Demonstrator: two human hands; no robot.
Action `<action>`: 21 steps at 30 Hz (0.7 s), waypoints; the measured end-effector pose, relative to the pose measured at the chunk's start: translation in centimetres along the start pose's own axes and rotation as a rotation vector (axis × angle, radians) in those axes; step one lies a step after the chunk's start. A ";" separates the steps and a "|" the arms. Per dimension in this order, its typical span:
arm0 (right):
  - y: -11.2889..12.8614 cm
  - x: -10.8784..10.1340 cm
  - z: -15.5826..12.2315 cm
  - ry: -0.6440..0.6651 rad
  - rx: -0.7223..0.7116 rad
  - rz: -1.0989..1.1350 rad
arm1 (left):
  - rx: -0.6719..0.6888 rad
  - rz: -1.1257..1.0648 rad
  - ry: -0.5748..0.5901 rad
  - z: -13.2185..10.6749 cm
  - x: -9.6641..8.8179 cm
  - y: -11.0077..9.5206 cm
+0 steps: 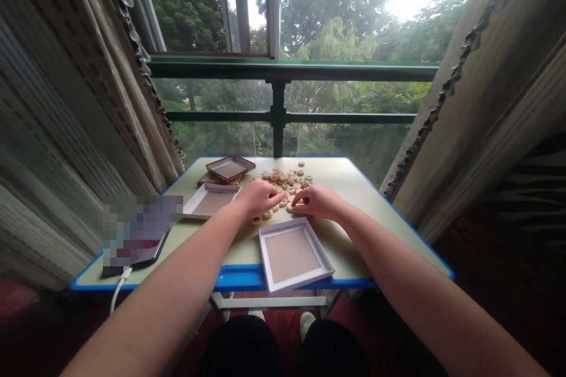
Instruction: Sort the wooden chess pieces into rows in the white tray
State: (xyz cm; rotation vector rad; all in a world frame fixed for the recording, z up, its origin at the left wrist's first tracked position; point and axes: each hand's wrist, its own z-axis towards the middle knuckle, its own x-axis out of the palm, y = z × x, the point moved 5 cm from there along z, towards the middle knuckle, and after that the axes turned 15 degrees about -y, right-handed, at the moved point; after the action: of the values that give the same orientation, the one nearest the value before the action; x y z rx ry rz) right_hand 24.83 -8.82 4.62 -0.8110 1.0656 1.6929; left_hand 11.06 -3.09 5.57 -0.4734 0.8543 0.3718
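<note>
Round wooden xiangqi pieces (290, 189) lie in a loose heap on the pale table, several with characters on their faces. From the left, my left hand (260, 197) reaches into the near side of the heap, its fingers bent together and their tips down among the pieces. Whatever lies under those fingertips is hidden. Across from it, my right hand (317, 201) has its thumb and fingers closed at the edge of a xiangqi piece (290, 207). Just nearer to me, a shallow white box tray (295, 291) lies with its open side up, overhanging the table's front edge.
Another white box part (190, 214) lies left of the heap. Behind it, a brown-rimmed tray (230, 179) rests on a similar brown piece (204, 180). A blurred-out device (154, 254) with a white cable (115, 294) occupies the table's left front. Curtains flank the window.
</note>
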 end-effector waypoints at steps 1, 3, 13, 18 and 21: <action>0.0 0.0 0.0 -0.002 -0.013 -0.004 | -0.013 0.016 -0.026 0.0 0.0 0.3; 0.1 0.1 0.1 -0.016 -0.037 -0.011 | -0.050 0.059 -0.074 0.1 -0.2 0.9; 0.0 0.4 0.2 -0.070 -0.071 -0.010 | -0.052 0.126 -0.094 0.1 0.2 1.1; -0.8 0.4 0.7 -0.137 0.002 -0.082 | -0.009 0.108 -0.077 0.1 0.6 0.5; -0.9 0.7 0.9 -0.113 0.008 -0.071 | -0.005 0.123 -0.084 0.1 0.5 0.3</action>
State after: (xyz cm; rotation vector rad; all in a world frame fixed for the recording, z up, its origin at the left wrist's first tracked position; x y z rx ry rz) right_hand 25.43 -7.54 4.11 -0.7306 0.9549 1.6538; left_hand 11.30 -2.72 5.15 -0.4078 0.8027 0.5033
